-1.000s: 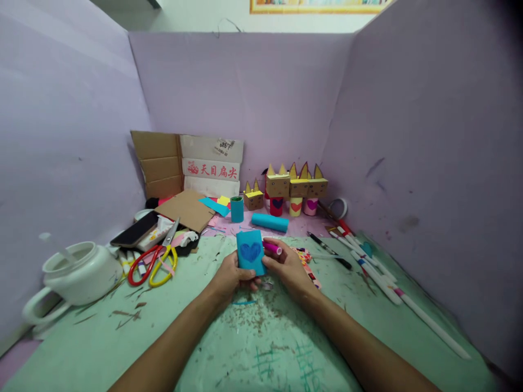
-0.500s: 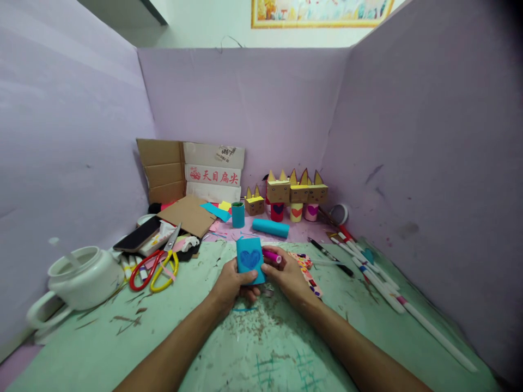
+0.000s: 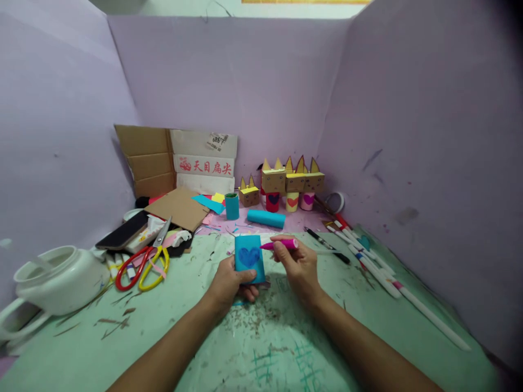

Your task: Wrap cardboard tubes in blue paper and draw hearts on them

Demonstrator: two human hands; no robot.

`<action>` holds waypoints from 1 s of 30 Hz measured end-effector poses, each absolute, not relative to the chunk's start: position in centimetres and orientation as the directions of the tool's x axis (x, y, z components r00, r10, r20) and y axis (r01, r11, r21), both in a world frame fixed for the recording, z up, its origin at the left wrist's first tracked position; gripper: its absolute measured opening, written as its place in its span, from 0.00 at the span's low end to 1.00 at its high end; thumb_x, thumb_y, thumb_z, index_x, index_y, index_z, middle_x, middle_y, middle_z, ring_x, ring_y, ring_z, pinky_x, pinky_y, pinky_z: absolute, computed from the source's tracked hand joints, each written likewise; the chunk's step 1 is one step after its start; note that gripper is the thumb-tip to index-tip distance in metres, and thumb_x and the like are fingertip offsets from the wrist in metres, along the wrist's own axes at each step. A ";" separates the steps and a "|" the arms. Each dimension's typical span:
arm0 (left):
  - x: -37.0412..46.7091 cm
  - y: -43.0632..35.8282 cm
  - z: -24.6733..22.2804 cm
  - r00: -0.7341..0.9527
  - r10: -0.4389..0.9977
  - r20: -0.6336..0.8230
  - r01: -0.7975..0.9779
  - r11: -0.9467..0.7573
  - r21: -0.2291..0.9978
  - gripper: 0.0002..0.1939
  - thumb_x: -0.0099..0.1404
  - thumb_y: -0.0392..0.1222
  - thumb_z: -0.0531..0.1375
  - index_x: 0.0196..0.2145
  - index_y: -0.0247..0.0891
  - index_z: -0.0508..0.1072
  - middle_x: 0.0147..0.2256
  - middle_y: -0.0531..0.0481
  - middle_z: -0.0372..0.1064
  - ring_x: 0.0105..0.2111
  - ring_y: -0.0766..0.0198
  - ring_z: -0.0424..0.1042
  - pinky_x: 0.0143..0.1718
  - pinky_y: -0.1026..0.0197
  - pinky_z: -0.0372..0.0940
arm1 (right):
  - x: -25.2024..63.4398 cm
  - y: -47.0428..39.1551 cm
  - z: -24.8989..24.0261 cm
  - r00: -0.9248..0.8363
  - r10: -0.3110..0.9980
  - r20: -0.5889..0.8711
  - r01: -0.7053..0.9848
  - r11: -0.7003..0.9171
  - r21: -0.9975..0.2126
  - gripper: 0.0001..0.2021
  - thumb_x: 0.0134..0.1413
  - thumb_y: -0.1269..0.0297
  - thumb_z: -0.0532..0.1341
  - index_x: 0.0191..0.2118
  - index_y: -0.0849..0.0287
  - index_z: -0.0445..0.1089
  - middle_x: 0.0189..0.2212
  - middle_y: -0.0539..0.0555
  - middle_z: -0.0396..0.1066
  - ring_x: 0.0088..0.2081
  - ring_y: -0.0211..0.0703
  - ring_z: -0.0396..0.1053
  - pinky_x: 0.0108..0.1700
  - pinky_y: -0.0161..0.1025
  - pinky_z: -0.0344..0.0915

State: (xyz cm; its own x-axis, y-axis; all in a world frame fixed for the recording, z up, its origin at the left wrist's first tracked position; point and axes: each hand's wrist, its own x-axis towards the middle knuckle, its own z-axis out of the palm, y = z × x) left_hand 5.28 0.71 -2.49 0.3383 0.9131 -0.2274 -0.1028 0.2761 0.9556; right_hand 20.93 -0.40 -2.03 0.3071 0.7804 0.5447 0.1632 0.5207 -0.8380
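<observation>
A blue tube point(image 3: 250, 245) with a darker blue heart drawn on its face is gripped upright in my left hand point(image 3: 231, 284), thumb across its lower front and fingers beneath. Just to its right, my right hand point(image 3: 297, 267) pinches a magenta marker point(image 3: 288, 244), whose tip points left at the tube's right edge near the heart. Whether the tip touches the tube I cannot tell.
Scissors point(image 3: 154, 255), a phone point(image 3: 122, 231) and a white teapot point(image 3: 61, 280) lie at left. Behind are cardboard point(image 3: 180, 208), a blue cup-like tube point(image 3: 232, 207), a blue roll point(image 3: 266, 219) and cat-eared box figures point(image 3: 273, 181). White sticks point(image 3: 429, 321) lie at right.
My right hand has moved away from the tube to the right and now holds the marker with its tip pointing left. My left hand still holds the tube. The view has tilted downward.
</observation>
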 end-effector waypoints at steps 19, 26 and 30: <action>5.5 0.9 -2.4 0.334 0.904 -0.267 -0.066 0.305 0.950 0.13 0.47 0.36 0.64 0.30 0.35 0.65 0.14 0.51 0.69 0.12 0.65 0.67 0.13 0.66 0.62 | 20.6 -0.2 -2.9 0.197 0.723 0.662 0.427 0.545 -0.722 0.06 0.55 0.64 0.60 0.34 0.57 0.74 0.27 0.53 0.77 0.30 0.44 0.75 0.31 0.39 0.70; 5.5 0.8 -2.2 0.331 0.907 -0.260 -0.052 0.292 0.955 0.14 0.46 0.36 0.64 0.31 0.35 0.65 0.15 0.50 0.70 0.12 0.64 0.68 0.13 0.65 0.62 | 20.5 -0.4 -2.9 0.167 0.735 0.657 0.434 0.544 -0.718 0.06 0.55 0.64 0.60 0.34 0.57 0.75 0.27 0.53 0.77 0.29 0.44 0.76 0.30 0.39 0.70; 5.7 0.7 -2.1 0.323 0.908 -0.268 -0.028 0.293 0.956 0.14 0.46 0.35 0.63 0.31 0.35 0.64 0.15 0.50 0.70 0.12 0.64 0.67 0.13 0.65 0.62 | 20.3 -0.5 -2.8 0.156 0.733 0.663 0.430 0.554 -0.713 0.06 0.55 0.64 0.60 0.34 0.58 0.75 0.28 0.53 0.78 0.29 0.44 0.75 0.31 0.40 0.70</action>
